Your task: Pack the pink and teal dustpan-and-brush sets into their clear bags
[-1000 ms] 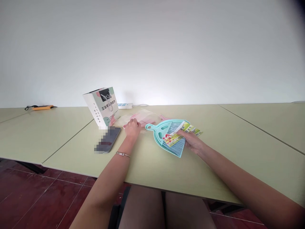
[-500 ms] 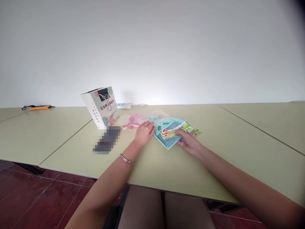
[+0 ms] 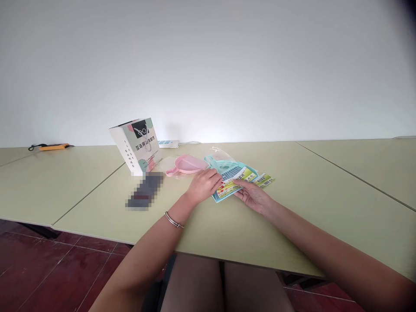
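Observation:
Near the middle of the table lies a turquoise dustpan [image 3: 248,167] with its handle toward the back left. In front of it is a small turquoise hand brush with blue-grey bristles [image 3: 230,173], partly covered by a yellow-green printed label card [image 3: 245,180]. My left hand [image 3: 204,185] is closed at the brush's left end and hides its handle. My right hand [image 3: 255,196] pinches the card and brush, thumb on top and fingers underneath. Clear plastic film [image 3: 216,151] shows behind the dustpan. To the left, a pink dustpan [image 3: 189,164] lies on the table.
A printed paper bag [image 3: 139,145] stands at the left, with a pixelated dark object [image 3: 145,191] in front of it. A white power strip [image 3: 169,144] lies by the wall. Farther left is an orange object [image 3: 54,147] with a black cord. The table's front edge runs above my lap.
My left hand has moved slightly right and toward me. The brush has shifted out from the turquoise dustpan, toward the front left. My right hand has moved slightly left, still gripping the card.

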A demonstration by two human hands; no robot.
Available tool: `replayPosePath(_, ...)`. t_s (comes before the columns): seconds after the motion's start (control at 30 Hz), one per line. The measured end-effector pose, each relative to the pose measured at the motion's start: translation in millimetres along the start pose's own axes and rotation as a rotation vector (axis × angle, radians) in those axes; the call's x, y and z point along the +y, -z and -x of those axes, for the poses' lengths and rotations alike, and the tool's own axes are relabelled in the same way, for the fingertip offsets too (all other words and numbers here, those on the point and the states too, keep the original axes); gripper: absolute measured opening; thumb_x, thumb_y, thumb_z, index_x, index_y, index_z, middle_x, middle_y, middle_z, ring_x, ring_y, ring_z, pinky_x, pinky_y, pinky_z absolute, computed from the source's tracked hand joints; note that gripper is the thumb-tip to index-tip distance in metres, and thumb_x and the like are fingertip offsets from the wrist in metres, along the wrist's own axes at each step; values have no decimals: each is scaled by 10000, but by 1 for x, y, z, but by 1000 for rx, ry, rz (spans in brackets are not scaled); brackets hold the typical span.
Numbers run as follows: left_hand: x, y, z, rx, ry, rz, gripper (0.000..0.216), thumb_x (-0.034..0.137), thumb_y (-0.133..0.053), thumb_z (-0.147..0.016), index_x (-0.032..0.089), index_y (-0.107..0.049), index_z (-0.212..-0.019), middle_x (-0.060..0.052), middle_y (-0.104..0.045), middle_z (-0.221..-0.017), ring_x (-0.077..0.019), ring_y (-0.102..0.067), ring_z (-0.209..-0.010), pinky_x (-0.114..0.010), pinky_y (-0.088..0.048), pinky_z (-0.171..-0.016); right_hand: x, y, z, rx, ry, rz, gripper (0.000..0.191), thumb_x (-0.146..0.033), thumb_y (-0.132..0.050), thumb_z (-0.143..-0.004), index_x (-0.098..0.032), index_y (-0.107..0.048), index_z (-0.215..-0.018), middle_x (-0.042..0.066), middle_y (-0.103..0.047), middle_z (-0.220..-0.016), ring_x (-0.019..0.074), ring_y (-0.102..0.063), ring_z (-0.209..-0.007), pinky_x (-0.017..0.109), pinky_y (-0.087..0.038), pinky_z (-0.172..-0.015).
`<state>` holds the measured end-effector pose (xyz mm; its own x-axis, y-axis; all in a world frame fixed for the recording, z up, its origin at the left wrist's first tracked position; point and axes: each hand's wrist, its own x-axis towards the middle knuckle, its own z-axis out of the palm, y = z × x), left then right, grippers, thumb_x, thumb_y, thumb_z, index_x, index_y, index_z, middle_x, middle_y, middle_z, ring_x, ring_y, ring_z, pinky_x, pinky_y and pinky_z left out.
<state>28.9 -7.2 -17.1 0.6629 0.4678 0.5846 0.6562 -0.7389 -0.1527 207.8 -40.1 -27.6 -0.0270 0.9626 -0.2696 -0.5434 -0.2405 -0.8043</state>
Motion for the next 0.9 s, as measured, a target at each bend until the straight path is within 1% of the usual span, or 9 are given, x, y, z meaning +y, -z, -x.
replayPosePath(0.07,-1,0,0,17,23,15,304,285,-354,-934,174,-623,-846,-43,-585,-780,-148,-540,-726,-282,-394,-648,0,1,-2,11,24,-35,207,-43,-610,-743,-194,-624,-884,-2,-720,-780,122,-686,-713,198,-587,-672)
replayPosePath(0.2,-8,3,2,110,155,30,255,277,-411,-915,181,-644,-873,-46,-605,-806,-152,-546,-740,-290,-394,-655,-5,1,-2,32,70,-92,209,-38,-621,-733,-197,-618,-870,-1,-724,-832,123,-689,-752,196,-588,-674)
replayPosePath(0.3,-11,5,3,183,208,24,244,263,-423,-909,177,-648,-874,-49,-608,-806,-157,-535,-738,-293,-403,-662,-7,0,1,33,81,-45,222,-35,-634,-715,-191,-620,-872,7,-726,-833,141,-694,-752,211,-592,-651)
replayPosePath(0.43,-9,3,2,205,171,21,251,243,-406,-912,163,-642,-883,-56,-606,-812,-163,-528,-745,-292,-415,-664,0,-7,9,-44,69,73,220,-56,-657,-704,-182,-628,-882,22,-732,-842,163,-697,-754,240,-593,-653)
replayPosePath(0.57,-2,2,0,157,79,40,251,232,-395,-915,158,-633,-881,-55,-601,-808,-155,-528,-732,-283,-420,-659,7,-12,13,-105,52,104,279,-73,-686,-684,-195,-630,-929,18,-733,-855,169,-697,-756,252,-591,-648)
replayPosePath(0.63,-1,3,0,130,39,48,267,235,-382,-920,160,-631,-862,-51,-594,-785,-150,-528,-718,-279,-418,-649,7,-12,12,-96,45,76,293,-66,-679,-687,-196,-626,-944,12,-732,-842,165,-696,-747,254,-593,-653)
replayPosePath(0.7,0,3,0,128,38,48,284,244,-369,-926,159,-630,-855,-50,-588,-768,-146,-529,-703,-276,-416,-637,4,-9,8,-68,35,10,278,-53,-658,-700,-191,-622,-938,7,-727,-815,153,-693,-737,240,-593,-656)
replayPosePath(0.8,-1,5,0,137,54,55,296,251,-354,-932,158,-627,-863,-49,-588,-765,-141,-531,-689,-272,-418,-625,-1,-3,0,-2,43,-99,249,-34,-639,-706,-192,-615,-897,-4,-718,-790,128,-685,-716,201,-589,-634)
replayPosePath(0.9,-1,6,0,124,23,67,307,258,-339,-939,161,-621,-866,-50,-587,-760,-141,-531,-694,-271,-417,-623,-2,0,-5,38,76,-159,246,-26,-647,-689,-205,-608,-852,-19,-711,-801,112,-679,-716,177,-585,-622)
